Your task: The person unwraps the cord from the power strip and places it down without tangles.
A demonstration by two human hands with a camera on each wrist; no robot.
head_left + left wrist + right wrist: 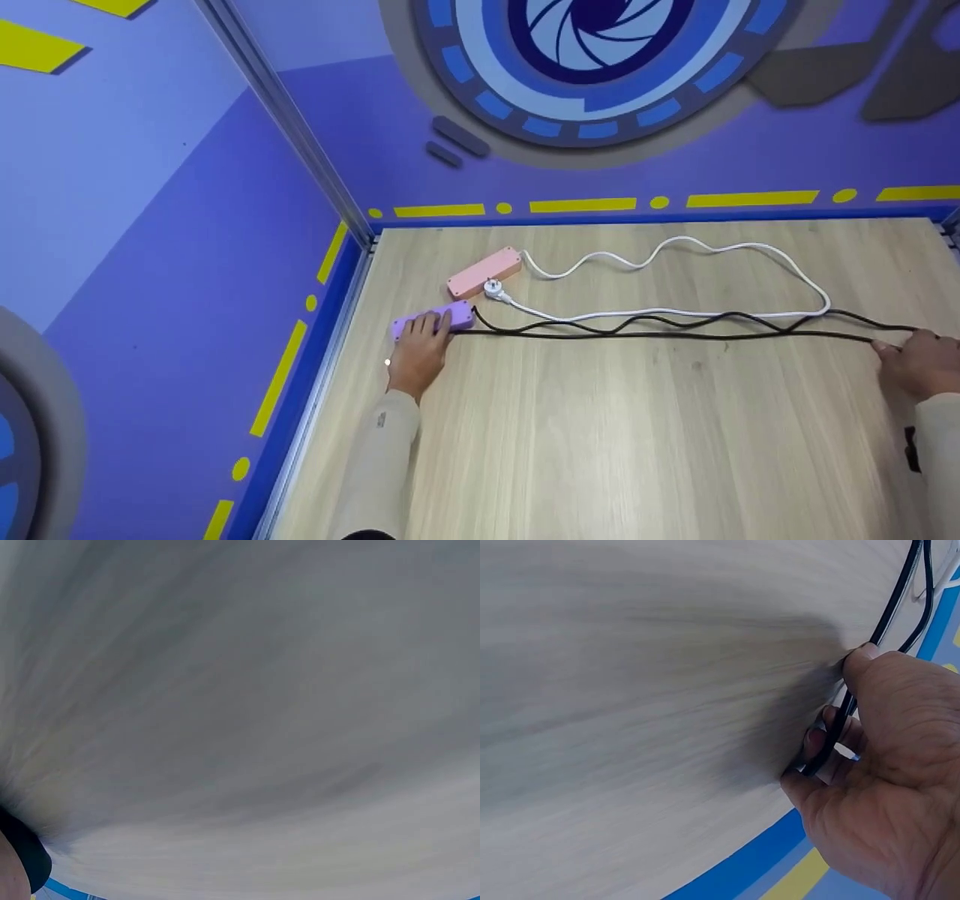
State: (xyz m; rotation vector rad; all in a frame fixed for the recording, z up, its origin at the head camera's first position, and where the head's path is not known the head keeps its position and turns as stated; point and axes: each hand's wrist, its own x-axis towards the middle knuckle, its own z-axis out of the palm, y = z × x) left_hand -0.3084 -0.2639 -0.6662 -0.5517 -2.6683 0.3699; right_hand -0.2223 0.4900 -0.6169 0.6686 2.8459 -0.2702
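Note:
In the head view my left hand (420, 352) lies over a purple power strip (463, 315) at the table's left side, fingers reaching across its top to the far edge. A black cord (555, 337) leaves that strip and stretches right in two long runs. At the right edge my right hand (924, 364) holds the cord's far bend. The right wrist view shows the black cord (891, 611) passing through the curled fingers and thumb of the right hand (885, 787), low against the tabletop. The left wrist view shows mostly blurred tabletop; the left hand's grip is hidden there.
A pink power strip (484, 273) sits just behind the purple one. Its white cord (637, 264) loops right and back, partly crossing the black cord, with a white plug (493, 289) beside the pink strip. Painted blue-purple panels (525, 176) border the wooden table (600, 435).

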